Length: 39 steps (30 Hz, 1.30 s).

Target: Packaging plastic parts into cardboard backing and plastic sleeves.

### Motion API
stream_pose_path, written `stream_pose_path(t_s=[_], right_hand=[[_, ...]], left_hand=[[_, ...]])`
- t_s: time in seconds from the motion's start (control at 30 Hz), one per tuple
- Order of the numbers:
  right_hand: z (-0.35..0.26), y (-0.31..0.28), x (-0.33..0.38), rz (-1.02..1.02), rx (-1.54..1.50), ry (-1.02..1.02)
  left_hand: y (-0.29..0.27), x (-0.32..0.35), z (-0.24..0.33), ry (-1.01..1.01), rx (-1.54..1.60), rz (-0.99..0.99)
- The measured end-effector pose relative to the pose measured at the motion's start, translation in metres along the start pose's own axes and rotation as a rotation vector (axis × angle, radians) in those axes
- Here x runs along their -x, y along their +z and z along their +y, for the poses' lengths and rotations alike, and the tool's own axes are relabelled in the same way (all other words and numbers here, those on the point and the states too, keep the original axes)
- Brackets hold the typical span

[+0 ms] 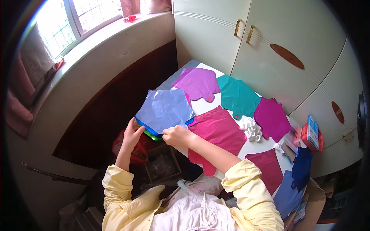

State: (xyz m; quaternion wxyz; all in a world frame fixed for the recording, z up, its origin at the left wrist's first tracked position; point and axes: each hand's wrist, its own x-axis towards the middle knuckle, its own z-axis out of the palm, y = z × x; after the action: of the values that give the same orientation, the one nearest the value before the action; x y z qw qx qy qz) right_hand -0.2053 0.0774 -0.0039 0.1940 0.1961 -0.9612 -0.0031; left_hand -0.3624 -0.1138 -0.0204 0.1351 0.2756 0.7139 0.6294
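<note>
A stack of flat, uninflated foil balloons lies at the left end of the table, topped by a shiny light blue balloon [163, 111]. Blue, green and pink edges show beneath it. My left hand [133, 135] grips the stack's near left corner, its thumb by the blue and green edges. Closed in a pinch, my right hand [177, 135] holds the near edge of the light blue balloon. Right of the stack spreads a crimson balloon [217, 133] with a rounded, red-dotted tab, partly under my right forearm.
Around the white table lie a lilac balloon [198, 81], a teal one [239, 96], a magenta one [272, 118] and a dark red one [266, 169]. White rings [250, 129] are bunched mid-table. A red basket [311, 134] and cardboard box [314, 200] stand right; cabinets [293, 30] behind.
</note>
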Motion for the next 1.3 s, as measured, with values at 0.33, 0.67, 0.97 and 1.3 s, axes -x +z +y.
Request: stream_pose_path(t_s=[0.33,0.67,0.97,1.3], right_hand=[[0.005,-0.002,-0.001,0.171,-0.503,0.456],[0.010,-0.005,-0.006,0.167,-0.960,0.814],[0.049,-0.017,-0.002,0.403,-1.102,0.921],[0.141,-0.129,0.030,1.079,-0.818,0.863]], left_hand=[[0.021,0.059,0.024,0.393,-0.615,0.151],[0.039,0.055,0.038,0.502,-0.743,-0.171],[0.046,0.032,0.037,0.318,-1.123,-0.159],[0.051,0.030,0.041,0.299,-1.151,-0.216]])
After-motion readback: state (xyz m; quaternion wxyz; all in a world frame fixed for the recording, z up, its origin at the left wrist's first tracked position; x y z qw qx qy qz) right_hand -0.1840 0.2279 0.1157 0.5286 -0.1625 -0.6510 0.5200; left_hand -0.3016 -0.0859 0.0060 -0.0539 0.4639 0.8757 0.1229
